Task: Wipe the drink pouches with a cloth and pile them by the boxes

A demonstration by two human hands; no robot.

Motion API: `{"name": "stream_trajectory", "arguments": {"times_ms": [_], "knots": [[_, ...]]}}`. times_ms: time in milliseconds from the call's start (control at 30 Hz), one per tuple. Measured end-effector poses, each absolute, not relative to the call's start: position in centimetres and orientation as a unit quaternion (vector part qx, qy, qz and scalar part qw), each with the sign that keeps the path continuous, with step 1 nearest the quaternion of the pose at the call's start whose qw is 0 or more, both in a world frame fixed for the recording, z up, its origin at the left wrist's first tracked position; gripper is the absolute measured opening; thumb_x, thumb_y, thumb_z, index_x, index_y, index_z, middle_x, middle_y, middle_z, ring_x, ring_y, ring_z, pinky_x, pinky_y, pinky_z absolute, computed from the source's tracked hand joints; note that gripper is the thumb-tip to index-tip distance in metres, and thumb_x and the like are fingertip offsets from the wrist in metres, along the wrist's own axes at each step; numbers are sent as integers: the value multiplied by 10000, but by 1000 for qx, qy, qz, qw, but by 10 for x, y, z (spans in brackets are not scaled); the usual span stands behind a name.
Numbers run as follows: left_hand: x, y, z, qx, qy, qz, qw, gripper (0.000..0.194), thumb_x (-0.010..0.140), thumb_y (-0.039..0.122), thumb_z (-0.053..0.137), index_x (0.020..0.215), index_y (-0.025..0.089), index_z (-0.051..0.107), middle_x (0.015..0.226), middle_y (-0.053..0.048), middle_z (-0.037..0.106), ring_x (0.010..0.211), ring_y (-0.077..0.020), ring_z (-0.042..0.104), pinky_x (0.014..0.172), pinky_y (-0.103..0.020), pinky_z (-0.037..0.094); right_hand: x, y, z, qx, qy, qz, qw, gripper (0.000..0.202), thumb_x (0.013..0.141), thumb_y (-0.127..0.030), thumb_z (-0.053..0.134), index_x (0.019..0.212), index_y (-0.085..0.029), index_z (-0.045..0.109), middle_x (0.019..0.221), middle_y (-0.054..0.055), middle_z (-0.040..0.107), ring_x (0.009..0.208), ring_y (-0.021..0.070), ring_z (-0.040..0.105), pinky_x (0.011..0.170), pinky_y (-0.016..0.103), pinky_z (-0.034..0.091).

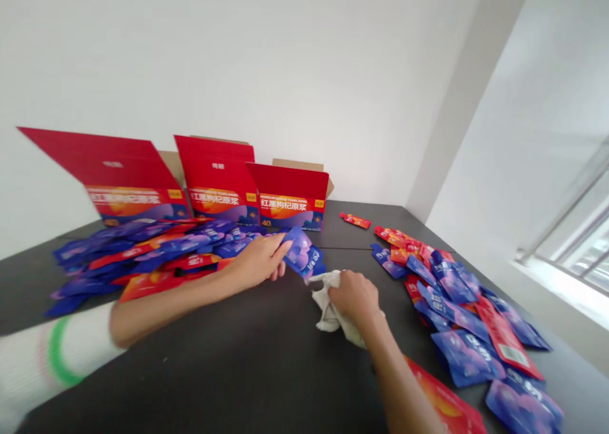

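Note:
My left hand point(262, 257) is closed on the edge of a blue-purple drink pouch point(301, 250), held over the dark table with its lower end toward my other hand. My right hand point(356, 294) grips a crumpled whitish cloth point(333, 310), one corner of which meets the pouch's lower end. Under and behind my left forearm spreads a pile of blue and red pouches point(157, 250). A second, looser heap of blue and red pouches point(447, 294) lies to the right of my right hand. Part of a red pouch point(447, 399) shows beside my right forearm.
Three red cartons with raised lids stand along the back: a left carton point(137, 199), a middle carton point(223, 199) and a right carton point(290, 205). One small red pouch point(356, 221) lies apart on the table point(228, 364). A window point(575, 263) is at the far right.

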State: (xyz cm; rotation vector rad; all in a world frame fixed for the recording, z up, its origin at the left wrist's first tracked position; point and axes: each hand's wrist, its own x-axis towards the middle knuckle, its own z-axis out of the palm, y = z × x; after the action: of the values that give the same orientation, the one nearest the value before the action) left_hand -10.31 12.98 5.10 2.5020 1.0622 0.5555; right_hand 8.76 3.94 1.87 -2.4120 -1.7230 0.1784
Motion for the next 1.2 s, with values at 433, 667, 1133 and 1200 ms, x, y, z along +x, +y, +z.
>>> {"name": "stream_trajectory", "arguments": {"times_ms": [433, 667, 1133, 1200], "knots": [[-182, 54, -21, 856, 509, 67, 54, 395, 914, 373, 302, 794, 215, 643, 805, -76, 695, 776, -236, 658, 658, -305, 440, -8, 23, -1, -681, -718, 55, 132, 331, 775, -409, 503, 1048, -228, 553, 920, 71, 668, 870, 239, 624, 733, 301, 407], [-181, 51, -24, 859, 504, 70, 46, 489, 933, 431, 228, 847, 242, 672, 810, -81, 695, 782, -243, 653, 679, -333, 446, -8, 25, 2, -764, -641, 43, 61, 286, 793, -369, 456, 996, -203, 572, 910, 108, 664, 841, 263, 632, 688, 317, 412], [-177, 51, -25, 854, 517, 55, 34, 404, 909, 382, 309, 826, 218, 668, 798, -89, 688, 748, -240, 647, 668, -329, 447, -13, 19, -2, -680, -728, 16, 92, 257, 760, -331, 510, 982, -207, 544, 902, 84, 667, 848, 246, 626, 782, 342, 405], [-177, 51, -25, 855, 515, 48, 33, 392, 905, 378, 319, 816, 218, 666, 796, -86, 686, 754, -240, 646, 664, -325, 447, -12, 20, -2, -674, -733, 18, 88, 257, 769, -350, 500, 979, -208, 546, 893, 85, 668, 844, 249, 628, 785, 349, 404]]}}
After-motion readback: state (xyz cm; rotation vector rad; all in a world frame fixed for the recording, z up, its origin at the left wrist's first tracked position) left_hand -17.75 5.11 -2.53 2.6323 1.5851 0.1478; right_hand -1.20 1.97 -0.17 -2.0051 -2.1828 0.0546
